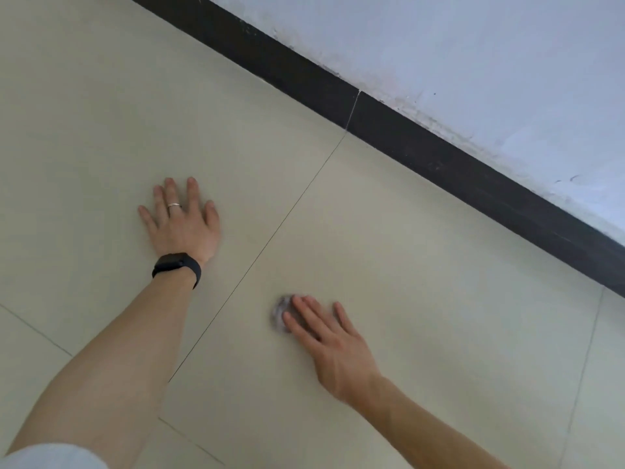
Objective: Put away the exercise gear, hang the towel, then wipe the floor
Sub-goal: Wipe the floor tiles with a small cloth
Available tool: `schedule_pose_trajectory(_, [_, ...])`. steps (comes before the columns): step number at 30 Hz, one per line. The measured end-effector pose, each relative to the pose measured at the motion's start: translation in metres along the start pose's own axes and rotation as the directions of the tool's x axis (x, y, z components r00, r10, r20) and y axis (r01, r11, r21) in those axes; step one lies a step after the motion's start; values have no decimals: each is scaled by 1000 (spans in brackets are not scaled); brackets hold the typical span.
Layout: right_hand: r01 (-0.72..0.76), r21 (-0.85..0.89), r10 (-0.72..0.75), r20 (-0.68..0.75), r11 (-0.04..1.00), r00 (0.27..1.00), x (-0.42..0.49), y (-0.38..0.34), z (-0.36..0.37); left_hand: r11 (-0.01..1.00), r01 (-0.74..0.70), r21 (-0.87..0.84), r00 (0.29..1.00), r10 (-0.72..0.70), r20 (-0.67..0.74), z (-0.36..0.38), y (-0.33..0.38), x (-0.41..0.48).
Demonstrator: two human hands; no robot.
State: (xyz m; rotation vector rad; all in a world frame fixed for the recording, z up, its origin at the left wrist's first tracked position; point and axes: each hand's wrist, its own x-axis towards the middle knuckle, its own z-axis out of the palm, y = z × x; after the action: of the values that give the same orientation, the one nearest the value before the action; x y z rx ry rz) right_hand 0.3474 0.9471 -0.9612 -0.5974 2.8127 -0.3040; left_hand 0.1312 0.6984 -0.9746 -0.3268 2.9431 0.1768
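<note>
Floor of pale beige glossy tile spreads out beneath us, cut by a thin dark grout line that runs up toward the black skirting board. We brace our left hand flat on it, fingers spread and holding nothing. Our right hand presses a small crumpled grey cloth to the tile under its flattened fingertips; bare tile lies ahead toward the skirting, so we judge the right hand makes the next wipe.

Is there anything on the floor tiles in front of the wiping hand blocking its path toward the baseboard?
Nothing visible. The right hand presses a small cloth on bare tile clear up to the baseboard.
</note>
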Motion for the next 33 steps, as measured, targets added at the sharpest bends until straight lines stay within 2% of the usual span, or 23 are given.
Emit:
schedule_pose_trajectory(3, [280,-90,-273,85,956,958,-41,-8,15,988,-151,23,988,151,-14,4,20,-46])
schedule_pose_trajectory(5, [326,-144,-310,127,934,942,-65,2,19,971,-239,6,970,239,39,15,43,-97])
schedule_pose_trajectory(8, [165,-167,-158,56,972,986,-101,31,17,898,-439,-16,891,438,123,28,87,-167])
schedule_pose_trajectory(10, [-43,-152,41,-18,987,999,-131,56,13,831,-556,-25,815,552,176,32,120,-199])
schedule_pose_trajectory(12, [-272,-101,266,-69,957,962,-170,82,10,744,-668,-29,718,654,236,34,153,-228])
schedule_pose_trajectory(15, [-532,12,531,-76,847,844,-229,116,7,625,-779,-57,571,744,348,36,204,-277])
schedule_pose_trajectory(18, [-668,90,674,-86,739,734,-277,139,7,575,-818,-31,503,740,446,39,246,-330])
schedule_pose_trajectory(20, [-745,140,757,-71,652,649,-308,151,9,591,-807,23,526,701,482,45,261,-363])
schedule_pose_trajectory(22, [-843,208,865,-27,496,502,-341,161,11,623,-778,82,571,647,505,50,270,-389])
schedule_pose_trajectory(24, [-905,303,948,17,298,318,-370,171,10,613,-782,111,573,638,515,55,271,-407])
schedule_pose_trajectory(25, [-911,346,968,30,222,248,-380,173,12,600,-791,119,563,640,523,58,271,-414])
schedule_pose_trajectory(26, [-907,371,974,23,200,224,-389,172,15,590,-798,126,558,643,525,59,270,-420])
schedule_pose_trajectory(27, [-891,378,963,-10,252,268,-396,166,18,588,-797,135,561,641,523,59,270,-425])
schedule_pose_trajectory(28, [-848,375,922,-50,374,385,-405,157,24,590,-794,146,569,638,519,60,270,-431])
schedule_pose_trajectory(30, [-629,302,684,-126,716,719,-423,128,38,570,-805,167,563,642,521,61,272,-444])
schedule_pose_trajectory(31, [-471,243,511,-138,848,849,-433,112,44,552,-815,176,552,648,525,62,274,-453])
schedule_pose_trajectory(32, [-317,196,349,-161,928,923,-444,98,54,536,-825,181,543,660,520,65,277,-465])
schedule_pose_trajectory(33, [-216,183,248,-169,959,954,-455,85,61,534,-825,184,543,659,520,67,278,-479])
